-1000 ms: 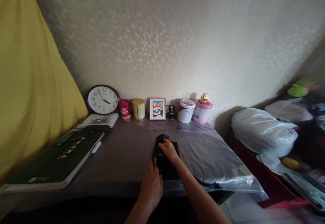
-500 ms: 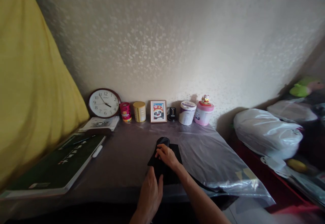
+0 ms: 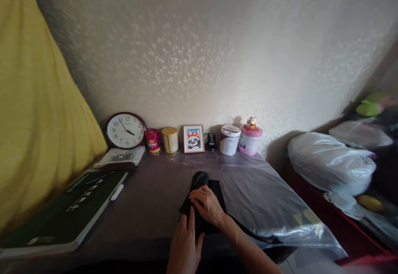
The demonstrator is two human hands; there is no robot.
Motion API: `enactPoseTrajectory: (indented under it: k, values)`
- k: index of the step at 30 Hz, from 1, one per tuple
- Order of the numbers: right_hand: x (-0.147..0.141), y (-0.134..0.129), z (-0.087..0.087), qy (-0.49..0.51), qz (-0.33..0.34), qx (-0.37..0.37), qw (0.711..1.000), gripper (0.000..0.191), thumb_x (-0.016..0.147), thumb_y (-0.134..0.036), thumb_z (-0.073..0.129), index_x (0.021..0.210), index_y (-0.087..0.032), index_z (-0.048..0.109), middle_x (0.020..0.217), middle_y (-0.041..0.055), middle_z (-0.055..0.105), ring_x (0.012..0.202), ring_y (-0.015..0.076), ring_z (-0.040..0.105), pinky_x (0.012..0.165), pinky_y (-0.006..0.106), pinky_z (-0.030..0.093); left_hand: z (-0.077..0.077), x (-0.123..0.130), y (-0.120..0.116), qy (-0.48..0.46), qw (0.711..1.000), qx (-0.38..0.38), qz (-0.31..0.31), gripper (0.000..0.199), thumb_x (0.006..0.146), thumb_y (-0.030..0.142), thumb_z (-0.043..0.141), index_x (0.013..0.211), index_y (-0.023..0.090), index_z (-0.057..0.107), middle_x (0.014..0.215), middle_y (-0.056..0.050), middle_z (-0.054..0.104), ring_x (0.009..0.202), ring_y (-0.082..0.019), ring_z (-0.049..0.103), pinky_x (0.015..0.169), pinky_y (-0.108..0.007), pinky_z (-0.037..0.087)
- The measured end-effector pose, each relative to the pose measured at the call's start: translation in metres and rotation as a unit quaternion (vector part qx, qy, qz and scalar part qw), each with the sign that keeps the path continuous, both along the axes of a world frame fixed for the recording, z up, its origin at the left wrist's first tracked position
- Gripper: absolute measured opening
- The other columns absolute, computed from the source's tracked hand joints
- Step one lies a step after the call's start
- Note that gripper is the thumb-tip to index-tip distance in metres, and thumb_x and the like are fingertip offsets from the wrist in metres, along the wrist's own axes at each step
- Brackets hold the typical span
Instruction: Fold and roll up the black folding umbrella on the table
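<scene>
A black cloth item, partly folded and rolled at its far end, lies at the front middle of the table. My right hand rests across its top, fingers bent together and pressing the fabric. From the near left, my left hand grips the same cloth, index finger reaching up to the right fingertips and thumb apart on the other side. A flat black panel shows to the right of the roll. What kind of item the cloth is, I cannot make out; its near part is dark and hidden by my hands.
Along the wall stand a clock, a red can, a yellow can, a framed panda picture, a small black object and two tubs. A green book lies left; white bags are at right.
My right hand has slid back toward me along the cloth, and my left fingers now reach up close to it. The view has tilted slightly.
</scene>
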State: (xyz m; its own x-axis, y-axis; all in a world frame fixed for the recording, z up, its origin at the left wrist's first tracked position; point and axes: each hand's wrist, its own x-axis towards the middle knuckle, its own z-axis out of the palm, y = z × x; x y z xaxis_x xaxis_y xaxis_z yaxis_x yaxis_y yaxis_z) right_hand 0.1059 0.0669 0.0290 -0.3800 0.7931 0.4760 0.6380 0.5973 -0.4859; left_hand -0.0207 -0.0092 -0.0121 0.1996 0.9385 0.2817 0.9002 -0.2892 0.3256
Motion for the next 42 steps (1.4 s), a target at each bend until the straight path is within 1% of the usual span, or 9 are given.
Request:
enactPoseTrajectory:
  k: [5, 9, 13, 15, 19, 23, 32, 35, 42]
  values:
    - [0.011, 0.012, -0.006, -0.025, 0.005, 0.044, 0.999, 0.024, 0.090, -0.028, 0.047, 0.106, -0.023, 0.064, 0.115, 0.0043, 0.064, 0.119, 0.0186, 0.046, 0.102, 0.039, 0.033, -0.015, -0.003, 0.004, 0.019, 1.000, 0.020, 0.002, 0.059, 0.085, 0.029, 0.042, 0.139, 0.013, 0.026, 0.125, -0.019, 0.049, 0.110, -0.028, 0.054, 0.088, -0.040, 0.046]
    - [0.017, 0.039, -0.013, -0.051, -0.003, 0.042, 0.998, 0.028, 0.092, -0.029, 0.041, 0.111, -0.023, 0.061, 0.118, 0.0059, 0.062, 0.121, 0.0184, 0.045, 0.103, 0.041, 0.029, -0.019, -0.007, 0.007, 0.006, 0.997, 0.075, 0.004, 0.062, 0.081, 0.033, 0.047, 0.138, 0.019, 0.029, 0.147, -0.018, 0.020, 0.128, -0.035, 0.034, 0.095, -0.046, 0.040]
    - [0.022, 0.067, -0.018, -0.069, -0.019, 0.020, 0.997, 0.030, 0.093, -0.025, 0.037, 0.111, -0.024, 0.061, 0.117, 0.0047, 0.063, 0.120, 0.0178, 0.046, 0.106, 0.043, 0.024, -0.019, -0.009, 0.010, -0.008, 0.996, 0.090, 0.002, 0.063, 0.079, 0.033, 0.051, 0.138, 0.024, 0.029, 0.151, -0.014, 0.000, 0.132, -0.036, 0.025, 0.096, -0.047, 0.039]
    - [0.023, 0.079, -0.019, -0.071, -0.025, 0.010, 0.997, 0.030, 0.093, -0.024, 0.037, 0.110, -0.023, 0.062, 0.116, 0.0038, 0.064, 0.120, 0.0178, 0.046, 0.105, 0.042, 0.025, -0.019, -0.010, 0.011, -0.004, 0.997, 0.077, 0.005, 0.063, 0.080, 0.035, 0.050, 0.138, 0.025, 0.029, 0.151, -0.014, 0.004, 0.132, -0.037, 0.026, 0.094, -0.047, 0.040]
    - [0.021, 0.099, -0.019, -0.071, -0.031, -0.034, 0.996, 0.032, 0.094, -0.022, 0.033, 0.107, -0.021, 0.063, 0.115, 0.0040, 0.064, 0.113, 0.0158, 0.052, 0.100, 0.034, 0.033, -0.020, -0.013, 0.012, 0.029, 0.999, 0.026, 0.015, 0.063, 0.083, 0.041, 0.046, 0.140, 0.023, 0.025, 0.141, -0.019, 0.034, 0.124, -0.035, 0.040, 0.091, -0.048, 0.042]
    - [0.022, 0.107, -0.016, -0.059, -0.091, -0.084, 0.991, 0.028, 0.092, -0.020, 0.037, 0.100, -0.022, 0.064, 0.109, 0.0048, 0.067, 0.106, 0.0159, 0.057, 0.094, 0.029, 0.038, -0.017, -0.012, 0.011, 0.059, 0.998, -0.006, 0.009, 0.064, 0.085, 0.042, 0.041, 0.141, 0.020, 0.021, 0.125, -0.017, 0.054, 0.119, -0.032, 0.047, 0.091, -0.047, 0.041]
    - [0.080, 0.068, -0.017, 0.021, -0.289, -0.114, 0.950, 0.033, 0.090, -0.023, 0.032, 0.089, -0.018, 0.065, 0.091, 0.0110, 0.068, 0.085, 0.0207, 0.063, 0.075, 0.028, 0.043, -0.004, -0.007, 0.003, 0.081, 0.995, 0.053, 0.015, 0.059, 0.086, 0.036, 0.039, 0.140, 0.015, 0.025, 0.120, -0.015, 0.058, 0.116, -0.030, 0.049, 0.090, -0.045, 0.042]
    - [0.091, 0.041, -0.021, 0.037, -0.303, -0.135, 0.943, 0.036, 0.090, -0.028, 0.031, 0.086, -0.016, 0.066, 0.081, 0.0090, 0.069, 0.074, 0.0187, 0.064, 0.066, 0.025, 0.043, 0.003, -0.005, 0.000, 0.088, 0.994, 0.060, 0.023, 0.057, 0.086, 0.035, 0.039, 0.138, 0.014, 0.028, 0.118, -0.016, 0.059, 0.115, -0.030, 0.050, 0.090, -0.045, 0.041]
    - [0.074, 0.008, -0.024, 0.143, -0.293, -0.200, 0.924, 0.038, 0.082, -0.038, 0.043, 0.102, -0.013, 0.064, 0.085, 0.0086, 0.070, 0.079, 0.0203, 0.064, 0.069, 0.027, 0.044, 0.011, -0.002, -0.003, 0.100, 0.994, 0.036, 0.027, 0.059, 0.086, 0.036, 0.039, 0.139, 0.013, 0.027, 0.122, -0.016, 0.056, 0.119, -0.030, 0.046, 0.094, -0.046, 0.038]
